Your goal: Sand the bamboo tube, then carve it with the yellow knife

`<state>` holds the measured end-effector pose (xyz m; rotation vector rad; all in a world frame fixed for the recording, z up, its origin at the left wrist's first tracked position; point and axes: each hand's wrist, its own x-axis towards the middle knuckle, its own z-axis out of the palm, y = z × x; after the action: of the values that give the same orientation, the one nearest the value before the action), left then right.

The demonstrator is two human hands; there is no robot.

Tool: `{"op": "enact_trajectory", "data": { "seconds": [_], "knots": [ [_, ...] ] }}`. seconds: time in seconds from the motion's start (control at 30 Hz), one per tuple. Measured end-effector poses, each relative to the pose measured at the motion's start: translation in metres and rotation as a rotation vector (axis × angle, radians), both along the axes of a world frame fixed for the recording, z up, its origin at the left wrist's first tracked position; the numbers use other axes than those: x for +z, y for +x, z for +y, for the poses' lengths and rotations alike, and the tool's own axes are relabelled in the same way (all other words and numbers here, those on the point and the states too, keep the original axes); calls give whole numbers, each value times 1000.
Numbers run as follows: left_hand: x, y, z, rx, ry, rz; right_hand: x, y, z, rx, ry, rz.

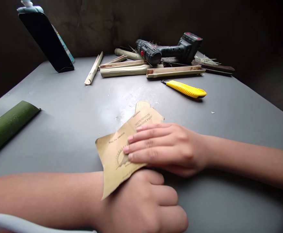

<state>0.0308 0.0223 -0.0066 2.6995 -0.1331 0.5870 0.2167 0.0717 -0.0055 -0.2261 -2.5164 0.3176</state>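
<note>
A creased tan sheet of sandpaper (117,153), printed side up, lies bent over a pale bamboo piece (142,105); only the far end of the bamboo sticks out past it. My right hand (170,147) presses the sheet down, its four fingers together across the top and its thumb hidden below. In front of it, my left hand (146,202) is closed in a fist, partly under the sheet's near edge. The fist lines up with the bamboo and appears to grip its near end, though that grip is hidden.
Behind my hands lies a yellow utility knife (186,89). Farther back, a black cordless drill (170,50) rests among split bamboo pieces (124,70). A phone (46,42) leans in a holder at back left; a green bamboo length (10,126) lies left. A white cable (22,223) crosses bottom left.
</note>
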Motion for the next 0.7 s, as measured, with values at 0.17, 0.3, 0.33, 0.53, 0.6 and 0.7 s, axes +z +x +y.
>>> {"op": "enact_trajectory", "data": {
  "seconds": [0.17,0.3,0.33,0.53,0.6,0.7],
  "knots": [
    [-2,0,4,-87,54,15,-1,-1,2,-57,-12,22],
    [-3,0,4,-82,78,29,1,-1,5,-49,-47,9],
    [-4,0,4,-72,87,40,1,-1,5,-84,-49,24],
    [-13,-3,8,-87,87,102,0,-2,6,10,-47,-8],
    [-15,-2,9,-114,129,105,2,-2,6,-82,-60,10],
    [-18,-1,9,-71,150,95,4,-3,5,-77,-78,-9]
  ]
}}
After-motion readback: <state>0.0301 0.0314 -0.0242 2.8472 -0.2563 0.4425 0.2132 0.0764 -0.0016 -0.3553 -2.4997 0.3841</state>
